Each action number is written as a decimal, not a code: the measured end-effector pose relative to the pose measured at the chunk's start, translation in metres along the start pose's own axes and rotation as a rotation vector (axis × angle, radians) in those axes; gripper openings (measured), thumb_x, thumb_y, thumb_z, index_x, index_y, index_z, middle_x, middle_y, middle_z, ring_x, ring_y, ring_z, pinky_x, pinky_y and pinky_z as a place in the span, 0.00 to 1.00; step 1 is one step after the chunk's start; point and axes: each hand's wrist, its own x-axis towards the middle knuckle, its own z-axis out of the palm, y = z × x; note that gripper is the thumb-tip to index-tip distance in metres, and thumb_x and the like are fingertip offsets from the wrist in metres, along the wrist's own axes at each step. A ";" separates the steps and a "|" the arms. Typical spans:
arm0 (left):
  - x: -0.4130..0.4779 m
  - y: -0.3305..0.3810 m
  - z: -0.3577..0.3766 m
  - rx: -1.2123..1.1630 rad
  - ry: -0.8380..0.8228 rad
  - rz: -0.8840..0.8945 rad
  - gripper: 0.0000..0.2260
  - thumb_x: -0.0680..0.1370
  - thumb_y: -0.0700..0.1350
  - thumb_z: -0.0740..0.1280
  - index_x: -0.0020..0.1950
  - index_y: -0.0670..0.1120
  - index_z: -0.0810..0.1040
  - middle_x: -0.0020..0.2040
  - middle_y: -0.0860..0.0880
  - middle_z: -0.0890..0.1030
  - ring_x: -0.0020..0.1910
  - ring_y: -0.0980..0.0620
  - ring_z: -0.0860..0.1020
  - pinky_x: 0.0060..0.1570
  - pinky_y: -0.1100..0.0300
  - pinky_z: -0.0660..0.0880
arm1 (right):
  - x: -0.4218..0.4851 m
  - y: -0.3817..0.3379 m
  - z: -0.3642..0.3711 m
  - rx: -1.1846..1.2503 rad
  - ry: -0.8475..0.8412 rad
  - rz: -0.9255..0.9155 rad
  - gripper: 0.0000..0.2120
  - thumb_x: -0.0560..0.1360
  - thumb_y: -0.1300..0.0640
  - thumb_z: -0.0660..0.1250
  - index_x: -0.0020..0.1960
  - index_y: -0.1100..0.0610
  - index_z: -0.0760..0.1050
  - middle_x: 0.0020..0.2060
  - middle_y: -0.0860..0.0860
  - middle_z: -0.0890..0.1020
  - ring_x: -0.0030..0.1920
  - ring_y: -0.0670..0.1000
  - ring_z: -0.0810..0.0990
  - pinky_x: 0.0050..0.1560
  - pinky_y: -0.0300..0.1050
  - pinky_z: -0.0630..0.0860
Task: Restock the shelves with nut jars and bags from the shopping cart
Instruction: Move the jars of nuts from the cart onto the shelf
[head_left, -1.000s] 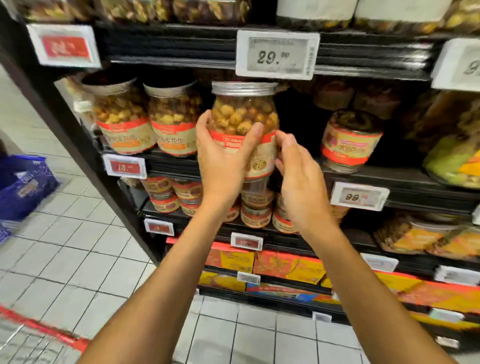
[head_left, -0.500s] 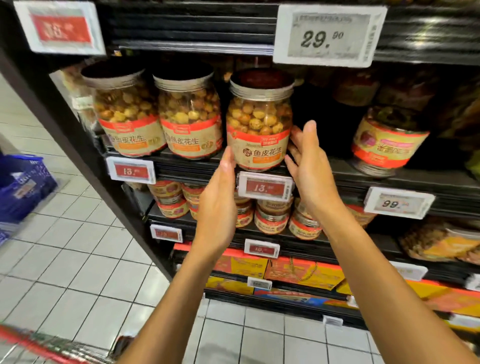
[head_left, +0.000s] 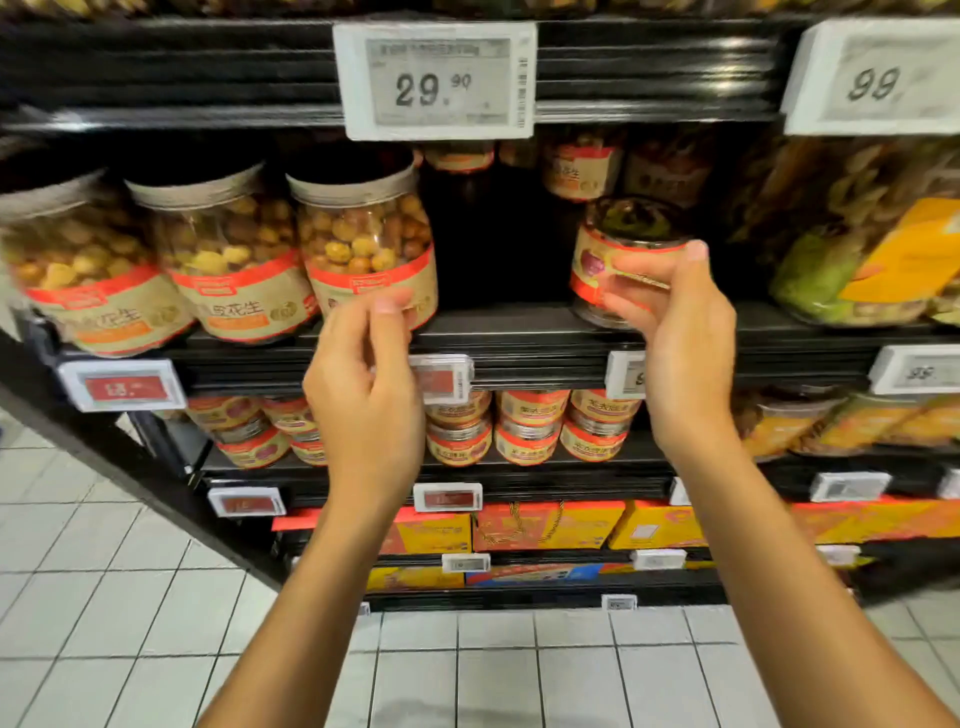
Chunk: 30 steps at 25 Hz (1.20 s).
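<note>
Three tall clear jars of coated peanuts with red and tan labels stand in a row on the black shelf (head_left: 524, 332); the rightmost peanut jar (head_left: 363, 244) is the one just set down. My left hand (head_left: 363, 384) hovers in front of its label with loosely curled fingers and holds nothing. Further right on the same shelf stands a short jar (head_left: 618, 234) with a dark top and a red and tan label. My right hand (head_left: 680, 338) has its thumb across that short jar's front and its index finger at the jar's right side.
A gap of dark shelf lies between the peanut jars and the short jar. Big bags of mixed nuts (head_left: 857, 234) fill the right. A price tag reading 29.90 (head_left: 434, 80) hangs above. Small tins (head_left: 524, 426) and boxes sit on lower shelves. White tiled floor lies below.
Both hands have let go of the tall peanut jar, which now stands on the shelf. My right hand moved right onto the short jar, and my left hand drew back.
</note>
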 end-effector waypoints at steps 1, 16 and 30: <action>-0.002 0.008 0.022 -0.101 -0.140 -0.049 0.13 0.77 0.52 0.56 0.49 0.50 0.79 0.48 0.54 0.82 0.51 0.57 0.80 0.54 0.60 0.76 | 0.012 -0.003 -0.024 -0.029 0.160 -0.001 0.18 0.75 0.46 0.51 0.44 0.55 0.76 0.43 0.49 0.81 0.47 0.46 0.81 0.52 0.40 0.76; -0.015 0.036 0.109 -0.099 -0.336 -0.179 0.39 0.61 0.59 0.76 0.67 0.45 0.68 0.59 0.53 0.76 0.55 0.62 0.77 0.57 0.65 0.75 | 0.031 0.000 -0.076 0.018 -0.332 0.132 0.30 0.76 0.37 0.40 0.54 0.46 0.78 0.52 0.44 0.83 0.53 0.42 0.81 0.52 0.36 0.75; -0.169 -0.050 -0.008 -0.432 -0.499 -0.564 0.37 0.58 0.69 0.72 0.63 0.56 0.70 0.63 0.57 0.75 0.64 0.60 0.72 0.60 0.63 0.70 | -0.147 0.076 -0.111 -0.012 -0.509 0.342 0.56 0.53 0.54 0.79 0.75 0.51 0.55 0.55 0.47 0.81 0.52 0.43 0.82 0.45 0.35 0.77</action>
